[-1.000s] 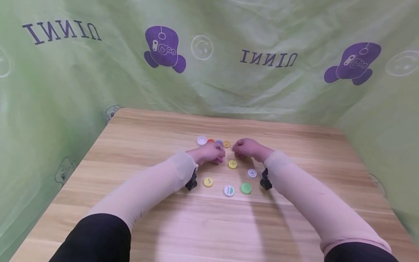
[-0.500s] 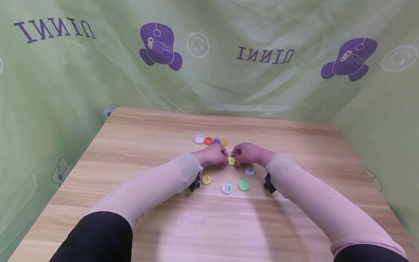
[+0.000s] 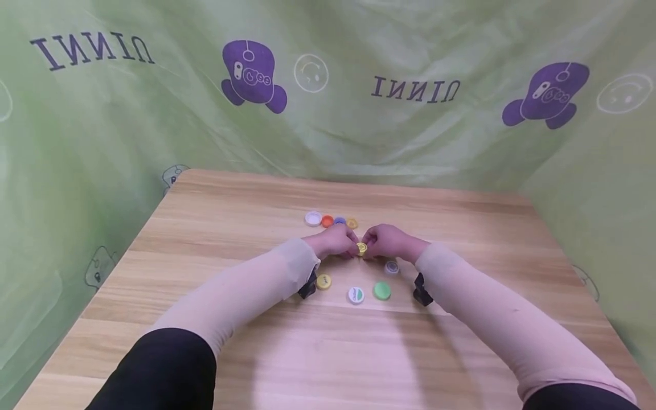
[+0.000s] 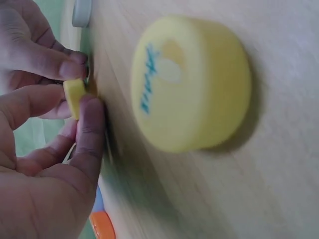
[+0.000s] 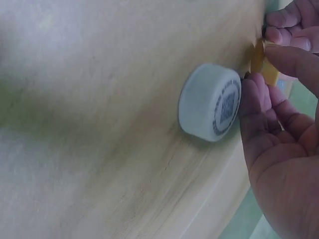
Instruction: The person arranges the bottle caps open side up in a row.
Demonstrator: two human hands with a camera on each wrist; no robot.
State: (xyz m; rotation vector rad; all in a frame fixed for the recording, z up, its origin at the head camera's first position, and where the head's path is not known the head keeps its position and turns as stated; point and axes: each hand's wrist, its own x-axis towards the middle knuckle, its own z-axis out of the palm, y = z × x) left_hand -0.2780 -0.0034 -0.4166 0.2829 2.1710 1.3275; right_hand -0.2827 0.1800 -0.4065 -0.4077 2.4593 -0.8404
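Note:
A small yellow bottle cap (image 3: 361, 249) is pinched from both sides in the middle of the group, tilted a little. My left hand (image 3: 335, 240) grips its left side with thumb and fingers. From the right, my right hand (image 3: 392, 241) holds the other side. The left wrist view shows this cap (image 4: 75, 97) between the fingertips of both hands, just off or at the table; I cannot tell which. Close to my right hand stands a white cap with a square printed code (image 5: 227, 108). Another yellow cap with blue-green writing (image 4: 172, 84) lies nearer my left wrist.
Beyond my hands, a white cap (image 3: 313, 218), an orange-red cap (image 3: 327, 221), a blue cap (image 3: 340, 221) and a yellow-orange cap (image 3: 352, 223) form a row. Nearer me lie a white-and-green cap (image 3: 356, 295) and a green cap (image 3: 381, 290) on the wooden table (image 3: 318, 364).
Both hands have come in from apart and taken hold of the yellow cap. It has since tilted and shifted slightly away from me. The other caps keep their places.

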